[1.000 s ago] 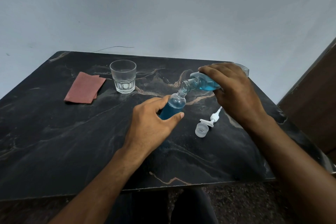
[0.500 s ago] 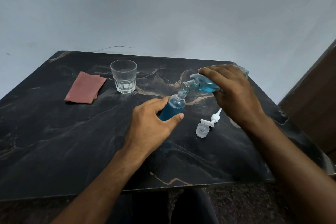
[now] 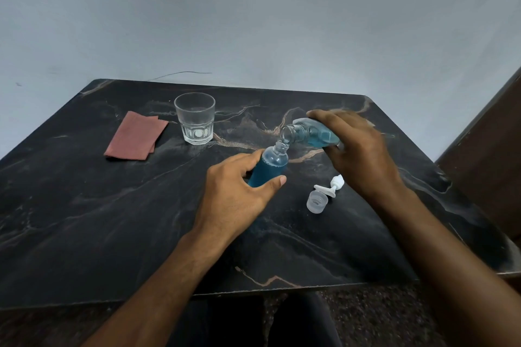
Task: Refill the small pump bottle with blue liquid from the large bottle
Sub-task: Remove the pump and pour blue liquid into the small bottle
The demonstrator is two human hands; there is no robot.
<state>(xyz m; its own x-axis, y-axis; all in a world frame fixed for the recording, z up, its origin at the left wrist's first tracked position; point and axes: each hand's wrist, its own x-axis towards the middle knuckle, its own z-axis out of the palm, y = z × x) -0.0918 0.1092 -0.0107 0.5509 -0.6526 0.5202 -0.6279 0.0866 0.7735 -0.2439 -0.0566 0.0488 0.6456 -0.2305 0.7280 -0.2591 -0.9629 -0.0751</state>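
Observation:
The small bottle stands uncapped on the dark marble table, filled with blue liquid up to its shoulder. My left hand grips its lower body. My right hand holds the large clear bottle tipped on its side, mouth right over the small bottle's neck, blue liquid pooled in its lower half. The white pump head and a clear cap lie on the table just right of the small bottle.
An empty drinking glass stands at the back centre-left. A folded reddish cloth lies to its left. A dark wooden panel rises beyond the table's right edge. My legs show below the near edge.
The large bottle has tilted back a little with slightly less liquid in it. The blue level in the small bottle has risen a bit. Both hands keep their grips.

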